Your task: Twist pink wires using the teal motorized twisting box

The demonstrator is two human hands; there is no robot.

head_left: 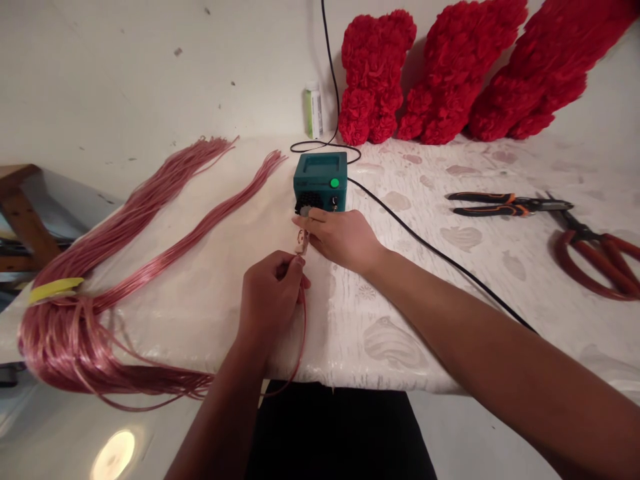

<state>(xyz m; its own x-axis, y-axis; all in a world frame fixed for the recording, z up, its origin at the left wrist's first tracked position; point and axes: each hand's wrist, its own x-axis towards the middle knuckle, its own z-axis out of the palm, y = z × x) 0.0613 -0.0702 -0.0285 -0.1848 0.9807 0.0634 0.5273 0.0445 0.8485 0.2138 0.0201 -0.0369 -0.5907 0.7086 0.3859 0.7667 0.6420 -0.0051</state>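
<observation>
Glossy pink cords (plastic-looking), matt tablecloth

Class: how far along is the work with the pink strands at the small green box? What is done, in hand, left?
Done: one strand has been drawn across to the box. In hand: the left hand pinches it near its end, and the right hand is at the box front. Left: the taped bundle lies untouched; pliers and scissors lie aside.
</observation>
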